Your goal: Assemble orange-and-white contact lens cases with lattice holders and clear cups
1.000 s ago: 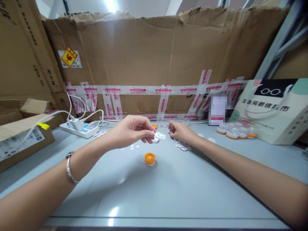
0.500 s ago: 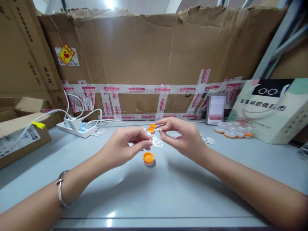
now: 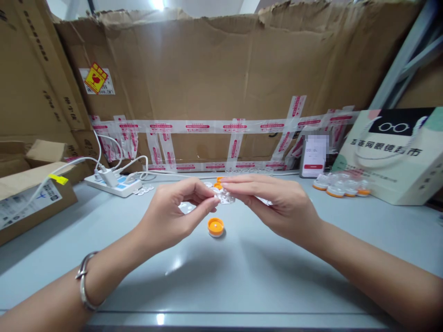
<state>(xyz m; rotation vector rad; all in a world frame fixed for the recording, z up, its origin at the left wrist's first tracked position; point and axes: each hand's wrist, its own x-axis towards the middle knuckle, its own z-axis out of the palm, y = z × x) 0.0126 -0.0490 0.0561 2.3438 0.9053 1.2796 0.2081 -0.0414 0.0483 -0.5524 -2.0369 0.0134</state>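
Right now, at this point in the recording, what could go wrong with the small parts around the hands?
- The white openwork piece could slip: the left hand seems to pinch it only near one end.
- The right hand could nudge it out of line, since its fingers reach over the piece and partly hide it.
- The open orange cup might get knocked if a hand drops, as it stands on the table close by.

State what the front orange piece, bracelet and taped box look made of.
Front orange piece: probably smooth plastic, evenly coloured, clean-rimmed. Bracelet: likely polished metal, silvery with highlights. Taped box: probably matte cardboard, brown with a ragged top edge.
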